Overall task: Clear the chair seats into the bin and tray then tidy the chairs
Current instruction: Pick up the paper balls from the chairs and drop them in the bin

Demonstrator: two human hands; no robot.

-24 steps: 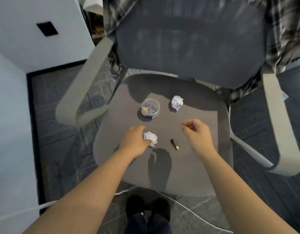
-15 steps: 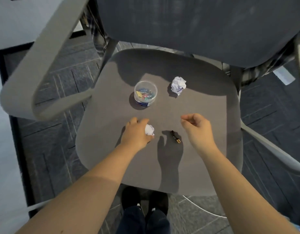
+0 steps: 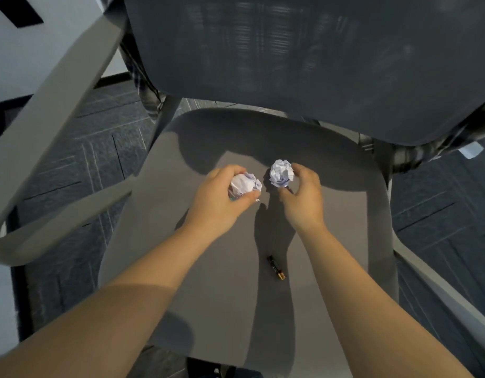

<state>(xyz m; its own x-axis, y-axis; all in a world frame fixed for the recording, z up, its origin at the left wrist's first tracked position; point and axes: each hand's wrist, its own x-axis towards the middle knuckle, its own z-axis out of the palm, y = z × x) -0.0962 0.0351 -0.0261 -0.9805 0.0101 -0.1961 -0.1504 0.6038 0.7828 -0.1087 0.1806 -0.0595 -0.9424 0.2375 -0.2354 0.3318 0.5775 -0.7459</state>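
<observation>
The grey chair seat (image 3: 181, 268) fills the middle of the head view. My left hand (image 3: 219, 197) is closed around a crumpled white paper ball (image 3: 244, 184) above the seat's middle. My right hand (image 3: 301, 197) has its fingers and thumb around a second crumpled paper ball (image 3: 281, 174), close to the first. A small black and gold battery (image 3: 276, 267) lies on the seat between my forearms. The clear tub of coloured clips seen earlier is hidden under my left hand.
The dark mesh backrest (image 3: 304, 64) rises at the back, with plaid cloth (image 3: 416, 154) hanging behind it. Grey armrests stand at the left (image 3: 58, 105) and right (image 3: 440, 290). Dark carpet tiles (image 3: 85, 165) lie around. A white wall (image 3: 31, 50) is at far left.
Both hands moved away from me toward the backrest. The left hand carried its paper ball over the tub; the right hand reached the second ball and closed around it. The battery stayed put.
</observation>
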